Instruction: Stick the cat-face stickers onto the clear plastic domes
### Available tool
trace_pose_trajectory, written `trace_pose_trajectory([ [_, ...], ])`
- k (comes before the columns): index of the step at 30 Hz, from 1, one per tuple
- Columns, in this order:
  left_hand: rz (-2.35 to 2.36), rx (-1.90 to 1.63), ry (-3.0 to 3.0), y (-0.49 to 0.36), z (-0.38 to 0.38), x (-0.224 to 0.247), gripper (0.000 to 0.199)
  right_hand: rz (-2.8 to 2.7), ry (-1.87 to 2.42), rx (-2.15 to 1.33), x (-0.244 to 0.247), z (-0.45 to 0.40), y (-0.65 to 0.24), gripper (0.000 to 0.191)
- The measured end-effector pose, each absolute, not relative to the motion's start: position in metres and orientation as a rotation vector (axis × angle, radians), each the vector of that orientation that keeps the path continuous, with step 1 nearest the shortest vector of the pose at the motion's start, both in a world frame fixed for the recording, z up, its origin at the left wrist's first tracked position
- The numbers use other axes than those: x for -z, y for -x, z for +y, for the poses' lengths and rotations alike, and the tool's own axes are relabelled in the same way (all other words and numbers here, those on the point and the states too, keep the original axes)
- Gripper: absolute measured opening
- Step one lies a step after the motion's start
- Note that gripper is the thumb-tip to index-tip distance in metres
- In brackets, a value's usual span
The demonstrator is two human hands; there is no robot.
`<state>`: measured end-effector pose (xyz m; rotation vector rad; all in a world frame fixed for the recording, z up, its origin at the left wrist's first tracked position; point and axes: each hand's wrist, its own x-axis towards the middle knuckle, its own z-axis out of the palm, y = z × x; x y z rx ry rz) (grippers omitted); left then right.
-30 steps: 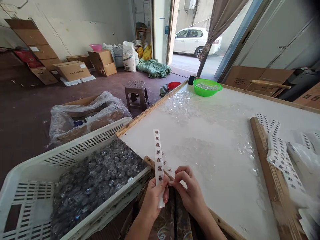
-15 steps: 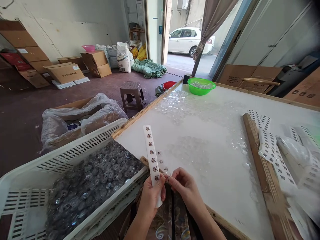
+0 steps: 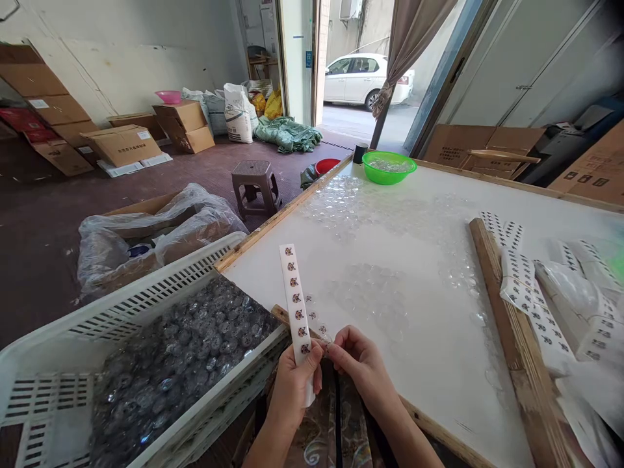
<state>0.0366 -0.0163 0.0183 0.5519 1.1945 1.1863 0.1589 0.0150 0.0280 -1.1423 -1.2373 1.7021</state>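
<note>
Since the earlier frame, the strip (image 3: 294, 298) had tilted further left. The left hand (image 3: 296, 385) had its grip pinching the strip at the near edge of the surface (image 3: 419, 364), printed face showing. The right hand's (image 3: 359, 367) grip was pressed together on a small clear piece (image 3: 326, 339) beside the left thumb. The crate (image 3: 127, 290) stood left of the surface.

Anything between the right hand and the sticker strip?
Nothing visible in the way. The left hand holds the sticker strip; the right hand is close beside it, fingertips pinched on what looks like a small clear piece. The wooden bar passes behind the strip, not between.
</note>
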Motion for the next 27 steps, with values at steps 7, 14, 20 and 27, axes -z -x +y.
trace_pose_trajectory([
  [7,1.261,-1.187,-0.666,-0.031,-0.017,-0.016,0.034,-1.421,1.294,-1.455,-0.015,0.012,-0.154,0.034],
  [14,1.275,-1.129,-0.679,-0.028,-0.017,-0.007,0.033,-1.366,1.253,-1.465,-0.002,0.014,-0.149,0.030],
  [20,1.307,-1.318,-0.468,-0.023,-0.012,-0.006,0.044,-1.482,1.464,-1.344,0.016,0.041,-0.183,0.023],
  [27,1.139,-1.446,-0.379,-0.014,-0.011,-0.018,0.042,-1.860,1.716,-1.063,0.029,0.060,-0.172,0.016],
])
